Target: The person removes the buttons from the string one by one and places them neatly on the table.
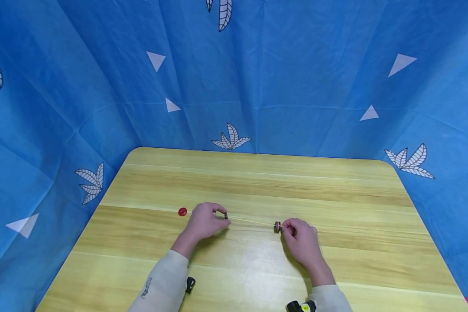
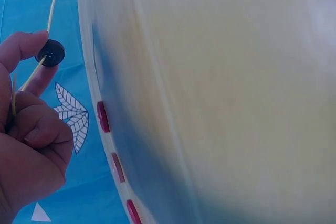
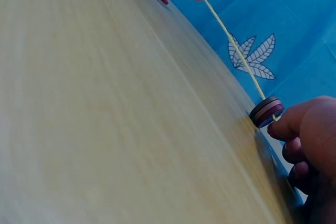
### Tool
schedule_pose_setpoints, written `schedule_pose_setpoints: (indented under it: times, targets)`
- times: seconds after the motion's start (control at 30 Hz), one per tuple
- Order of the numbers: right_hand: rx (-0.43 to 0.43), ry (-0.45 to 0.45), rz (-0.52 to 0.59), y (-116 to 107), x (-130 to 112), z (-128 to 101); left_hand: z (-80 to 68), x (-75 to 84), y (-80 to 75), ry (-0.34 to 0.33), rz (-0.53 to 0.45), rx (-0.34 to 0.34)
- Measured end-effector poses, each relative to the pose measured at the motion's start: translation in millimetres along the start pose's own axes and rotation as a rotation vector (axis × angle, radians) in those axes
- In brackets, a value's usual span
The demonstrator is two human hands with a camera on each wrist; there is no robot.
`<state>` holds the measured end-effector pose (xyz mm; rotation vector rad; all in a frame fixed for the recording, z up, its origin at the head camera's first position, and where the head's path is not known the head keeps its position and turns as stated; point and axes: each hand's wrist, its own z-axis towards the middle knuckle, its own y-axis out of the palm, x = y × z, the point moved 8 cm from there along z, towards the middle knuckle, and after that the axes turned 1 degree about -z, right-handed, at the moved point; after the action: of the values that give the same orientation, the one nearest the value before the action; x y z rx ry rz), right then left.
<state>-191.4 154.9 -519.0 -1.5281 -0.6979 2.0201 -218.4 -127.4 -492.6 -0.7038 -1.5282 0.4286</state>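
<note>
A thin yellow string (image 1: 251,221) runs taut just above the wooden table (image 1: 257,182) between my two hands. My left hand (image 1: 221,216) pinches a dark button (image 1: 226,215) threaded on the string's left end; in the left wrist view the button (image 2: 51,53) sits between thumb and finger, and the string (image 2: 52,3) runs on past it. My right hand (image 1: 284,227) pinches the string's right end just behind a small stack of brown and dark buttons (image 1: 277,226). In the right wrist view a fingertip (image 3: 294,121) touches the stack (image 3: 266,112).
A single red button (image 1: 182,212) lies on the table just left of my left hand. Blue patterned cloth (image 1: 234,78) walls in the table at the back and on both sides. Both sleeves are pale, with small dark wrist devices (image 1: 190,284) on them.
</note>
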Motion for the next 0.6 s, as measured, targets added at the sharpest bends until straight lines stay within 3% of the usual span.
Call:
schedule_pose_setpoints:
  times: [0.4, 0.6]
  targets:
    - [0.0, -0.01, -0.006, -1, -2, 0, -6.8, -14.2, -19.9, -0.065, -0.137, 0.041]
    - [-0.002, -0.011, 0.0, -1, -2, 0, -9.4, -20.4, -28.9, -0.083, -0.114, 0.073]
